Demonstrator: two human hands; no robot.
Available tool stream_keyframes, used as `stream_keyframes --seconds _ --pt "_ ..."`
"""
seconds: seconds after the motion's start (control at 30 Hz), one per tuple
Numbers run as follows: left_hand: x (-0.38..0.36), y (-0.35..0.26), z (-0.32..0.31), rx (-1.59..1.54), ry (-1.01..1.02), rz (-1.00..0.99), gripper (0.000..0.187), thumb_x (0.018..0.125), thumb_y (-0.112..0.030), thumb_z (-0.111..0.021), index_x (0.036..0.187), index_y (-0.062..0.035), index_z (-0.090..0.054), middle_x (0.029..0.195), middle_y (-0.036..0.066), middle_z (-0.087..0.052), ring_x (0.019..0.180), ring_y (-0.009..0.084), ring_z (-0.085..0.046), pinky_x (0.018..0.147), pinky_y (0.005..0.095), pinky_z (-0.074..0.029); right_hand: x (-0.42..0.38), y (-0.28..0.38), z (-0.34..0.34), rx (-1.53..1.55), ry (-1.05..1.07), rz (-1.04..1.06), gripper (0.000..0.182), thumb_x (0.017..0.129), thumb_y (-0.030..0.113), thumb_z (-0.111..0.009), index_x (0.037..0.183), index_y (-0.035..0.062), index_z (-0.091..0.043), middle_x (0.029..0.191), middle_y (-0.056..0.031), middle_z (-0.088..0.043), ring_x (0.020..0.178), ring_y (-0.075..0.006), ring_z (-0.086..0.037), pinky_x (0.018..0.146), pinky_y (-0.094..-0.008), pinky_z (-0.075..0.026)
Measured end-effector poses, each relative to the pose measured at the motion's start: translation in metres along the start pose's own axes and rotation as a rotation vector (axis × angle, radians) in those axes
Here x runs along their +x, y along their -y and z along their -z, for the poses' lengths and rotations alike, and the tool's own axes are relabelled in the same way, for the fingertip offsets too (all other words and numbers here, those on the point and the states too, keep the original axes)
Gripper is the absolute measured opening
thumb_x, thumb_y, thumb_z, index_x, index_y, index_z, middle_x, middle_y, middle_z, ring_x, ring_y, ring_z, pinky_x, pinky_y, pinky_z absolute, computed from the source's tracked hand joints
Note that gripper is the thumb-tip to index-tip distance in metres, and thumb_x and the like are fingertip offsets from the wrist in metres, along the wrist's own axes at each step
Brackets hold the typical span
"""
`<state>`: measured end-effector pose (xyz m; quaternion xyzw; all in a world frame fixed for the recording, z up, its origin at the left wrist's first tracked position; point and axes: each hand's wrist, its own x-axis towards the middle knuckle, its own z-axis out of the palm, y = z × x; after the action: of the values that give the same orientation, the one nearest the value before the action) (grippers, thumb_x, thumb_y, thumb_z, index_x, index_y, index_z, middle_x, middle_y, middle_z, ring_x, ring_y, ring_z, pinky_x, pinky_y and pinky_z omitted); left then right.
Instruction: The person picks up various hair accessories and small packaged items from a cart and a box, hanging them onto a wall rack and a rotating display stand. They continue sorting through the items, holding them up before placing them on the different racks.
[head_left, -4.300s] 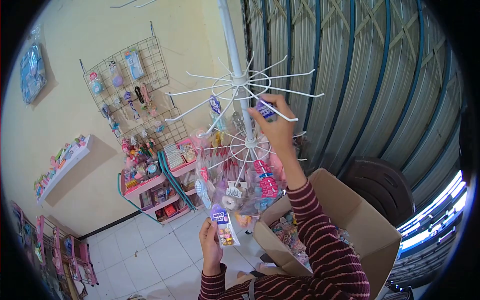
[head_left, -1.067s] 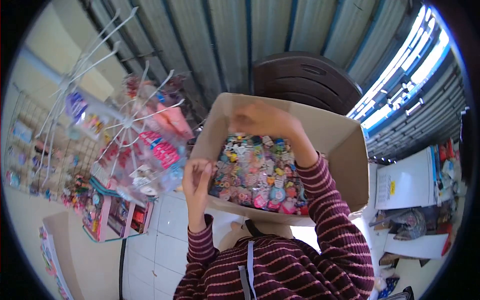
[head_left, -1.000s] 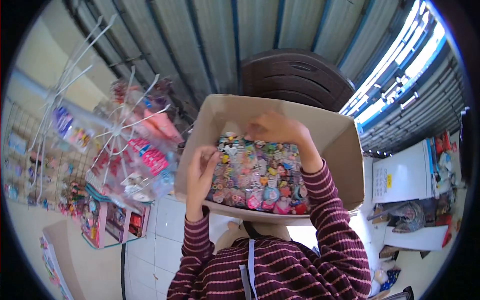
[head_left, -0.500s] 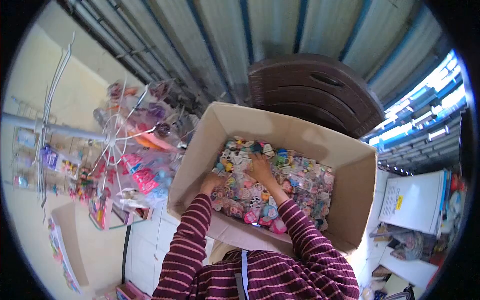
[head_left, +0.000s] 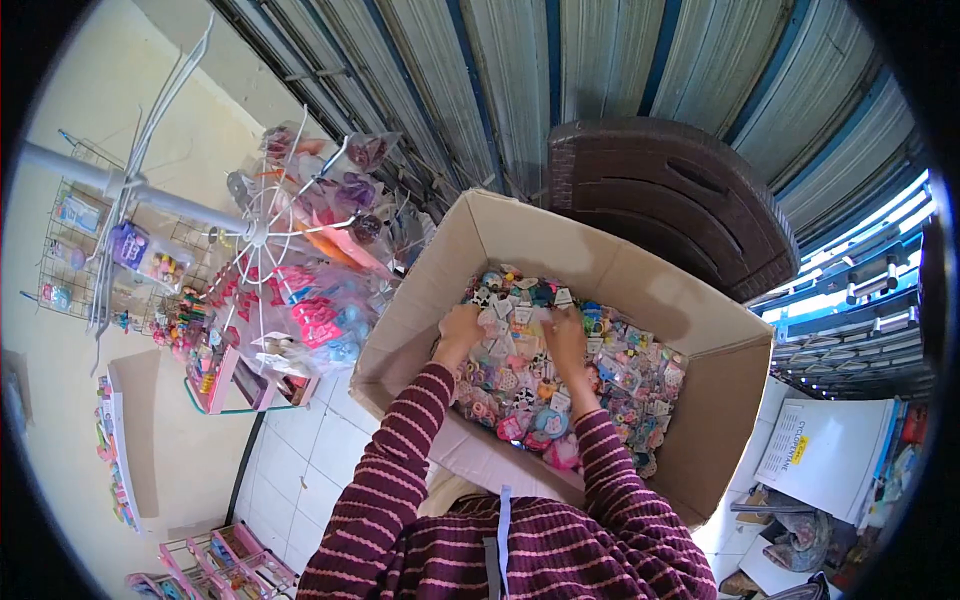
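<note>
A large cardboard box (head_left: pixel 715 415) holds a heap of small packaged trinkets (head_left: pixel 520 395) in many colours. Inside it, at the left of the heap, my left hand (head_left: pixel 460 328) has its fingers closed on something I cannot make out. My right hand (head_left: pixel 566 338) is over the upper middle of the heap, fingers curled down and closed; what they hold is hidden. Between the two hands lie pale cards and clear packets (head_left: pixel 518 330). Pink and blue round pieces (head_left: pixel 548 423) lie near the box's front wall.
Behind the box stands a brown plastic chair (head_left: pixel 670 205) against a corrugated metal shutter (head_left: pixel 510 80). A wire rack with bagged items (head_left: pixel 320 310) hangs close on the left. At the right is a white carton (head_left: pixel 825 450). Pink shelves (head_left: pixel 225 565) stand at the lower left.
My left hand has moved up the heap and my right hand has shifted right, its spread fingers now curled. The whole view has turned slightly.
</note>
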<state>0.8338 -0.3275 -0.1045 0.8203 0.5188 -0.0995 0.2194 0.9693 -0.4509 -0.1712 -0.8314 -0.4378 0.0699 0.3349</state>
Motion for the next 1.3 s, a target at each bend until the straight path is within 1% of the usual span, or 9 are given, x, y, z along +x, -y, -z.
stream_keyframes --seconds 0.2,0.33,0.37,0.4,0.47,0.63,1.03,1.1,1.3 --pt "-0.049 -0.008 0.057 -0.147 -0.153 -0.353 0.024 0.062 -0.023 -0.063 0.079 -0.0067 -0.060 0.079 0.015 -0.058 0.076 0.0303 -0.056 0.064 0.0377 -0.045 0.041 0.045 0.090 0.204 -0.143 0.077 0.022 0.069 0.019 -0.058 0.073 -0.0019 -0.051 0.069 -0.0161 -0.050 0.062 -0.0310 -0.049 0.054 -0.0325 -0.040" --pt "-0.104 0.026 0.080 -0.652 -0.268 -0.359 0.026 0.061 -0.018 -0.066 0.081 -0.0020 -0.059 0.073 0.013 -0.057 0.063 0.0154 -0.055 0.057 0.0261 -0.043 0.035 0.127 0.152 0.436 -0.194 0.180 0.025 0.070 0.019 -0.062 0.072 -0.0041 -0.051 0.062 -0.0126 -0.050 0.052 -0.0227 -0.045 0.052 -0.0272 -0.037" --pt "-0.119 0.038 0.082 -0.804 -0.342 -0.383 0.025 0.062 -0.014 -0.067 0.081 -0.0003 -0.058 0.070 0.010 -0.058 0.059 0.0103 -0.053 0.054 0.0221 -0.041 0.029 0.139 0.155 0.566 -0.166 0.230 0.022 0.072 0.016 -0.060 0.075 -0.0043 -0.053 0.062 -0.0106 -0.051 0.053 -0.0134 -0.045 0.050 -0.0241 -0.036" --pt "-0.136 0.049 0.087 -0.812 -0.361 -0.381 0.025 0.062 -0.014 -0.067 0.081 -0.0003 -0.058 0.070 0.010 -0.058 0.059 0.0103 -0.053 0.054 0.0221 -0.041 0.021 0.157 0.159 0.567 -0.161 0.249 0.022 0.072 0.016 -0.060 0.075 -0.0043 -0.053 0.062 -0.0106 -0.051 0.053 -0.0134 -0.045 0.050 -0.0241 -0.036" --pt "-0.170 0.068 0.104 -1.195 -0.452 -0.486 0.017 0.067 -0.005 -0.063 0.081 0.0031 -0.057 0.067 0.004 -0.057 0.059 0.0062 -0.049 0.055 0.0182 -0.040 0.001 0.202 0.169 1.058 0.086 0.247 0.019 0.073 0.014 -0.059 0.076 -0.0035 -0.054 0.060 -0.0080 -0.050 0.055 -0.0077 -0.045 0.049 -0.0218 -0.035" --pt "-0.242 0.122 0.135 -1.637 -0.727 -0.411 0.013 0.071 -0.004 -0.059 0.081 0.0032 -0.056 0.075 0.009 -0.060 0.067 0.0110 -0.057 0.063 0.0223 -0.045 -0.028 0.285 0.162 0.843 0.262 0.641 0.015 0.073 0.012 -0.058 0.071 -0.0024 -0.054 0.054 -0.0054 -0.048 0.052 -0.0050 -0.042 0.046 -0.0217 -0.033" --pt "-0.332 0.263 0.147 -1.634 -1.171 -0.280 0.019 0.075 -0.004 -0.055 0.091 -0.0002 -0.045 0.082 0.008 -0.057 0.068 0.0106 -0.057 0.059 0.0203 -0.045 -0.104 0.443 0.123 1.073 0.557 0.877 0.013 0.073 0.007 -0.057 0.078 -0.0046 -0.055 0.065 -0.0049 -0.055 0.062 -0.0065 -0.050 0.057 -0.0210 -0.040" --pt "-0.348 0.288 0.147 -1.604 -1.236 -0.259 0.019 0.076 -0.004 -0.054 0.091 0.0001 -0.044 0.084 0.008 -0.057 0.068 0.0106 -0.057 0.058 0.0199 -0.044 -0.118 0.463 0.114 1.140 0.626 0.750 0.013 0.073 0.007 -0.056 0.080 -0.0042 -0.055 0.068 -0.0040 -0.056 0.063 -0.0064 -0.050 0.057 -0.0205 -0.039" --pt "-0.375 0.350 0.137 -1.560 -1.515 -0.106 0.018 0.077 -0.002 -0.050 0.092 -0.0009 -0.040 0.083 0.010 -0.054 0.066 0.0085 -0.054 0.056 0.0177 -0.042 -0.125 0.496 0.074 1.177 0.618 0.768 0.017 0.075 0.008 -0.055 0.087 -0.0039 -0.054 0.074 -0.0035 -0.056 0.068 -0.0070 -0.052 0.060 -0.0200 -0.040"
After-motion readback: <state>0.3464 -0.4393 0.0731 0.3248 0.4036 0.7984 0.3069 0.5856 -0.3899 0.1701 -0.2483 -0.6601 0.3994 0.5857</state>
